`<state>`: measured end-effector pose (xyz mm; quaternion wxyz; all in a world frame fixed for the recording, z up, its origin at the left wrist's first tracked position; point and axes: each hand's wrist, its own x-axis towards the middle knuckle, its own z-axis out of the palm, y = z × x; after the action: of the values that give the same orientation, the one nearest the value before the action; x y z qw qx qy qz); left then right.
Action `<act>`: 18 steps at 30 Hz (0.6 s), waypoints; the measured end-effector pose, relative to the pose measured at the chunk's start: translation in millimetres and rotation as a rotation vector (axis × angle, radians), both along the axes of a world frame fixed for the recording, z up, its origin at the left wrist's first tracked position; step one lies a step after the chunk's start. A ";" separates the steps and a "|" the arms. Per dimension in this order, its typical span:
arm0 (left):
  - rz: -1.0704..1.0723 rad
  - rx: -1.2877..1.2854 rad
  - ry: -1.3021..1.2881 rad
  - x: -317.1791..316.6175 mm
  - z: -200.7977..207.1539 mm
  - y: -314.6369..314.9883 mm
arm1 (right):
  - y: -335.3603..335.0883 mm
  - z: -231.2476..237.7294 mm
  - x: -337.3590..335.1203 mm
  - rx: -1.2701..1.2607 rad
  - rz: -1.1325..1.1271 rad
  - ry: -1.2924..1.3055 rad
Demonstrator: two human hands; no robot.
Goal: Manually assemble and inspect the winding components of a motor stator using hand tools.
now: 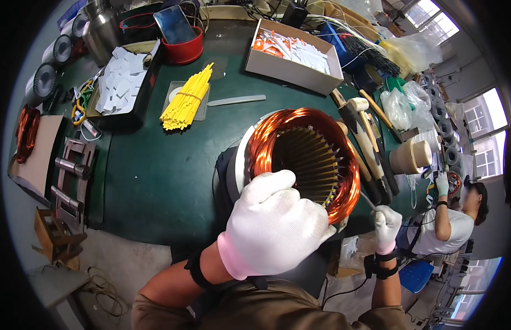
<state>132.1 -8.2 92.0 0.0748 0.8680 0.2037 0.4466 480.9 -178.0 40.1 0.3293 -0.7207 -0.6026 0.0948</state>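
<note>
A motor stator (310, 159) with thick copper windings (266, 137) lies on the green table in front of me, its slotted bore facing up toward me. My left hand (280, 225), in a white knitted glove with a pink cuff, is closed over the near rim of the stator; its fingertips are partly hidden. To the right, my gloved right hand (387, 228) grips a thin metal rod (368, 199) that points at the right side of the windings. What the rod's far end touches cannot be made out.
A bundle of yellow strips (186, 102) and a flat pale stick (236, 100) lie beyond the stator. Boxes of white slips (120, 80) and orange-white pieces (291, 52) stand behind. Hammers (362, 132) and a tape roll (410, 157) sit at right. A co-worker (448, 225) is far right.
</note>
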 end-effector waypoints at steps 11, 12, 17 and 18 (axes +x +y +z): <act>-0.129 0.176 0.215 5.4 24.9 -37.8 | -45.7 36.4 -66.5 -0.043 -0.133 0.074; -0.079 0.183 0.336 10.6 26.0 -41.7 | -49.6 43.7 -78.6 -0.012 -0.139 0.048; -0.042 0.263 0.209 5.3 8.9 -34.6 | -74.8 68.5 -105.7 0.014 -0.163 0.009; -0.056 0.276 0.188 0.9 5.5 -32.8 | -78.9 76.1 -107.5 -0.011 -0.142 -0.076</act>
<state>133.0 -40.9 97.5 -0.0520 0.9133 0.1225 0.3849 373.4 -256.9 116.2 0.3081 -0.7665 -0.5616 0.0469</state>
